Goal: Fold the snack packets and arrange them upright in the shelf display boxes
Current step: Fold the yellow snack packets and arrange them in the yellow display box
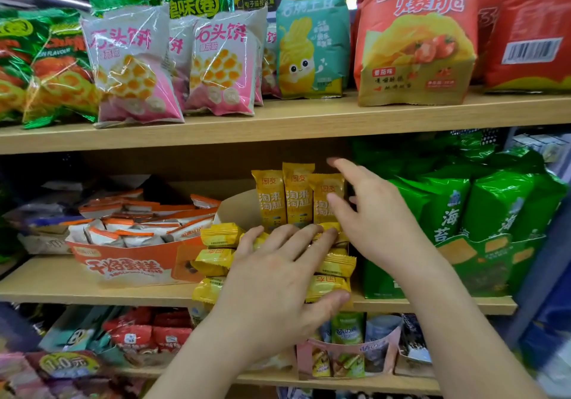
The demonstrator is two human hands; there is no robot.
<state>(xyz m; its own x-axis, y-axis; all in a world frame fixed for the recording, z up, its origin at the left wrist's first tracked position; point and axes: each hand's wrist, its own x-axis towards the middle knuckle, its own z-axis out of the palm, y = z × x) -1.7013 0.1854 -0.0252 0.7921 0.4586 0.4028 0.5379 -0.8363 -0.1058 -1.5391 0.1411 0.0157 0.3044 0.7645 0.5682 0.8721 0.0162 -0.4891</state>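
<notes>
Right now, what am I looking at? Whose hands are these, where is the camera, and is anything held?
No machine here: these are a person's bare hands, filmed by one camera worn on their head, looking down at a shop shelf. Three upright yellow packets stand at the back of a cardboard display box; more flat yellow packets lie in front. The left hand rests spread on the flat ones; the right hand touches the upright ones with relaxed fingers. Neither shows a closed grip on anything. Beside them sit an orange cake box and green seaweed bags.

Shop aisle, wooden shelves (278,120) stocked with snack bags (414,37), display boxes (129,262)
</notes>
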